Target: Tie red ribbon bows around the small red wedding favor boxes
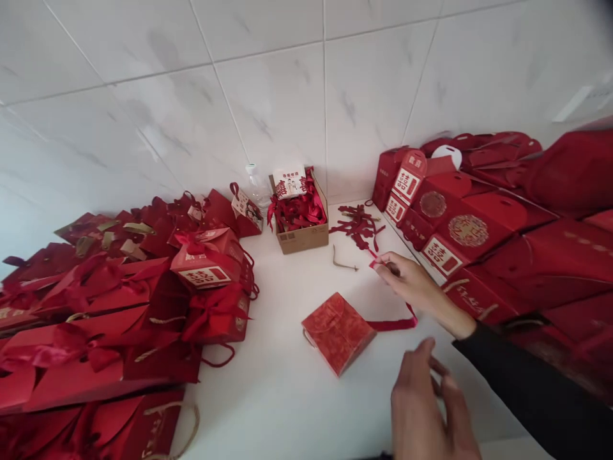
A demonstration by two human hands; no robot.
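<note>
My right hand [407, 281] reaches in from the right and pinches a red ribbon [373, 262] between thumb and fingers. A length of dark red ribbon [393, 324] runs from under a small red patterned gift box [338, 333] and bends up toward that hand. The box lies on the white table, turned cornerwise, with its flap closed. Nearer to me, my left hand [431, 406] is raised with loosely bent fingers apart and nothing visible in it; it is somewhat blurred. Just beyond my right hand lies a pile of red cut-out tags [357, 223].
A cardboard box [304, 241] of red ribbons stands by the tiled wall, beside a clear plastic bottle [257, 188]. A tan cord [341, 260] lies on the white table [278, 383]. Ribbon-tied red gift boxes [100, 345] crowd the left; more red boxes [479, 236] are stacked right.
</note>
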